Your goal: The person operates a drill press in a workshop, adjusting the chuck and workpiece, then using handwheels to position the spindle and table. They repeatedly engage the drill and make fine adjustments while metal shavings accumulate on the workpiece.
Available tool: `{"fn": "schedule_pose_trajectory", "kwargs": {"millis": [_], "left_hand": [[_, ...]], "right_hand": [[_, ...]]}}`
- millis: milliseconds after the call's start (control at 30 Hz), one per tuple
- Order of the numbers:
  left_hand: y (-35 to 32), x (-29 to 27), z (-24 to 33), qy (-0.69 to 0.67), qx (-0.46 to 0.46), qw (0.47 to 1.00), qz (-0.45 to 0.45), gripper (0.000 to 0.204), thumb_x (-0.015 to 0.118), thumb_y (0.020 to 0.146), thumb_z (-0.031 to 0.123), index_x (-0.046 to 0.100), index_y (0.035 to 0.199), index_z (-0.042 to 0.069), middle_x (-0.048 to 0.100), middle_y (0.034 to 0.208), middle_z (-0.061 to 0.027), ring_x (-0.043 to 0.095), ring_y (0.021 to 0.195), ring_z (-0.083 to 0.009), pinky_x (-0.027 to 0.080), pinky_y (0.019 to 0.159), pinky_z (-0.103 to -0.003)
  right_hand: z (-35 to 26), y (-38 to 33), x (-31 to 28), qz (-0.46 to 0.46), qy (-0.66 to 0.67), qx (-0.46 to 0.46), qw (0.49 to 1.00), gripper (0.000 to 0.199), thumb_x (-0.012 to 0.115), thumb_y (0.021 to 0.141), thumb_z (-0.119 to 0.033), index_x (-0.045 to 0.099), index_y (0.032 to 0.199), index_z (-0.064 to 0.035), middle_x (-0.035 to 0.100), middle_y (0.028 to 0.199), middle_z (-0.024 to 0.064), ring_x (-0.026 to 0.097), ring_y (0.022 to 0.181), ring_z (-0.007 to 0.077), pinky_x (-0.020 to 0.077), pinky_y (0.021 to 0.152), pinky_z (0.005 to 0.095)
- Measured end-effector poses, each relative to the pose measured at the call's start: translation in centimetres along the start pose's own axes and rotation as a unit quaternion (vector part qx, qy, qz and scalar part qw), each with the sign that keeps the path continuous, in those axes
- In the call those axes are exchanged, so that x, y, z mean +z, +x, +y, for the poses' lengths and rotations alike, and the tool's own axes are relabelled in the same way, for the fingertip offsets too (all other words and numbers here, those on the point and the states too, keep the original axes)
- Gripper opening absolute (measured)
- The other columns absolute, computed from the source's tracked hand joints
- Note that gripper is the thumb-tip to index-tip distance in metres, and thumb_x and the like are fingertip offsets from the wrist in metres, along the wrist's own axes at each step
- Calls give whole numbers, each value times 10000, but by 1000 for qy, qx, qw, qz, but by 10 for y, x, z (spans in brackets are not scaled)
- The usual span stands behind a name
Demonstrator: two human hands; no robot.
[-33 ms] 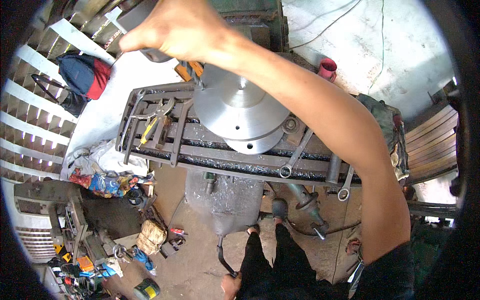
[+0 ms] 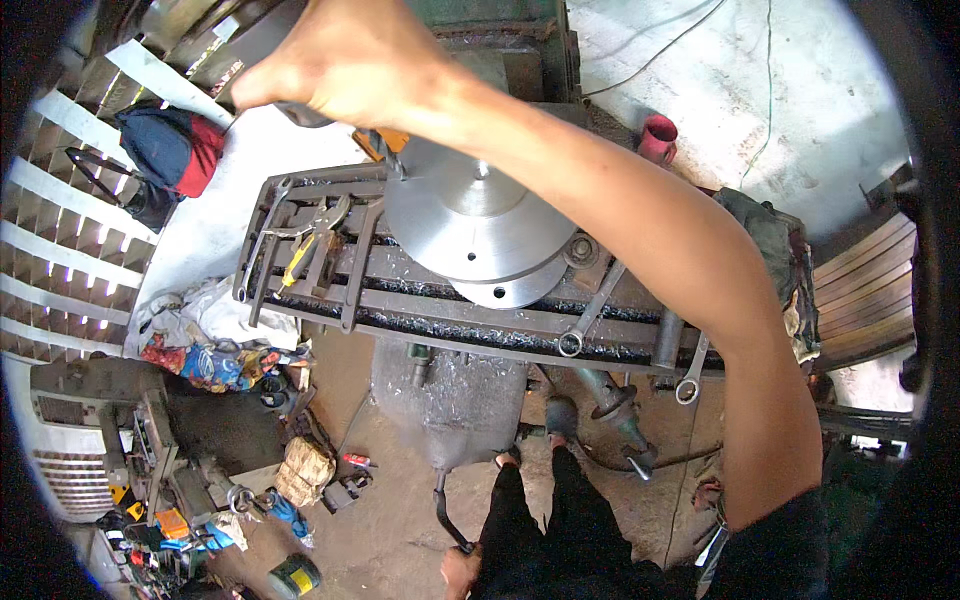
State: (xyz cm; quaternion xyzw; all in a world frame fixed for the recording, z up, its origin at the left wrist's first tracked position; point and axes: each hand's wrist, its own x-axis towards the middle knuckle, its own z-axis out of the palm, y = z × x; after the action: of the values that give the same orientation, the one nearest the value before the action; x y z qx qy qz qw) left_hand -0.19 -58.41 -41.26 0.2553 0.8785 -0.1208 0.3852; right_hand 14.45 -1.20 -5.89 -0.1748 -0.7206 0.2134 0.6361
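Low in the picture, my left hand (image 2: 461, 570) is wrapped round the dark end of a bent crank handle (image 2: 443, 510), below the machine table. My right arm reaches across to the upper left. My right hand (image 2: 345, 65) is in front of a dark machine head (image 2: 302, 114), its thumb pointing left. Its other fingers are hidden or cut off by the top edge, so I cannot make out a grip. A twist drill (image 2: 390, 158) points down at the rim of a shiny stepped metal disc (image 2: 470, 235). Two holes show near the disc's front edge.
The slotted machine table (image 2: 420, 285) carries metal shavings, a yellow-handled screwdriver (image 2: 296, 262), flat bars and a ring spanner (image 2: 590, 315). Another spanner (image 2: 690, 375) overhangs its front edge. A red mug (image 2: 657, 138) stands behind. Tools and a cardboard-coloured bundle (image 2: 305, 470) lie at lower left.
The view has shifted very slightly. My right hand sits a touch further left and up; my left hand and the disc look unchanged.
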Motion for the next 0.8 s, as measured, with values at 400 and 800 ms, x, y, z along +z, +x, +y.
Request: {"fn": "schedule_pose_trajectory", "kwargs": {"millis": [400,800], "left_hand": [[-8,-13,18,36,-63,997,-36,514,646,726,487,683,799,-21,673,790,-234,669,828,-372,500,764,-433],[-3,-14,22,51,-117,990,-68,475,643,742,459,691,874,6,679,866,-228,657,906,-362,490,799,-427]], "right_hand": [[8,9,2,-91,98,65,989,382,752,602,-323,642,569,42,638,604,197,630,527,270,539,587,359],[16,-1,-11,-122,109,3,987,358,747,599,-289,603,535,33,556,501,143,531,460,226,437,514,338]]}}
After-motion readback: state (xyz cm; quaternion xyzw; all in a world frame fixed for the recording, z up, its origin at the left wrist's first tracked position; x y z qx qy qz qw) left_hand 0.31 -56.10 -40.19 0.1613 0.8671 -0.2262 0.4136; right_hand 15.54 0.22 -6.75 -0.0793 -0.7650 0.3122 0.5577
